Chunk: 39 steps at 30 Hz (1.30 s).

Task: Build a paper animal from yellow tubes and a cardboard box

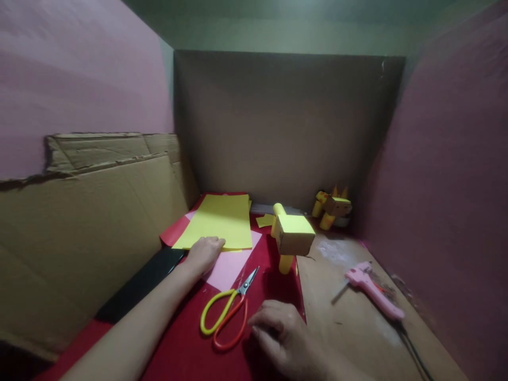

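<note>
My left hand (206, 254) is at the near edge of a stack of yellow paper (216, 214), fingers bent together on the edge. Pink paper (230, 270) and red paper (170, 233) stick out from beneath the stack. My right hand (283, 336) rests low over the red surface, fingers loosely curled, thumb apart, with nothing visible in it. Just left of it lie scissors (242, 288) with one yellow and one red handle, blades slightly apart. Beyond my right hand stands a cardboard box figure (296, 241) with a yellow top and yellow paper tubes.
A pink glue gun (375, 291) with a cord lies on the brown board (329, 307) at right. Another box figure (335, 206) with orange points stands at the back right. A yellow scrap (265, 220) and a black flat object (143, 286) lie nearby. Cardboard (91, 222) lines the left wall.
</note>
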Tool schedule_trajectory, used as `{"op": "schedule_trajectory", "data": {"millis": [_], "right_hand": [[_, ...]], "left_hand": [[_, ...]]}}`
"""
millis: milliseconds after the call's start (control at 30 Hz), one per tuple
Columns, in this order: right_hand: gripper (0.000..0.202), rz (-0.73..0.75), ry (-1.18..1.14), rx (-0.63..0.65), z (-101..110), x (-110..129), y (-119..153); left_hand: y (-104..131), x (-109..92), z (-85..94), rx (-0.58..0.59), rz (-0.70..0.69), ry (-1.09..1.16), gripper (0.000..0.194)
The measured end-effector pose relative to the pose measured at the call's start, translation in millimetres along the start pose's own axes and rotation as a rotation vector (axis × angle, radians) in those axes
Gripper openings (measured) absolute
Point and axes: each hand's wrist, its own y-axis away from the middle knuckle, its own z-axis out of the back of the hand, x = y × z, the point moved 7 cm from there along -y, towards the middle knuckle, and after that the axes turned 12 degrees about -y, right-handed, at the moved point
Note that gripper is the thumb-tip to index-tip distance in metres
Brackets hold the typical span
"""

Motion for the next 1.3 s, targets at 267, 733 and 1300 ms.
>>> {"op": "schedule_trajectory", "data": {"millis": [267,733,1300], "right_hand": [[0.018,-0.015,0.024,0.03,-2.3,-5.0,1.9],[0.022,0.121,0.132,0.054,-8.0,-9.4,2.9],[0.021,0.18,0.159,0.068,-8.2,-8.0,3.6]], "left_hand": [[-4.7,6.8,-10.2,0.031,0.041,0.024,0.018],[-3.7,7.4,-19.1,0.048,0.045,0.089,0.03],[-4.4,5.9,-18.8,0.035,0.017,0.098,0.031]]}}
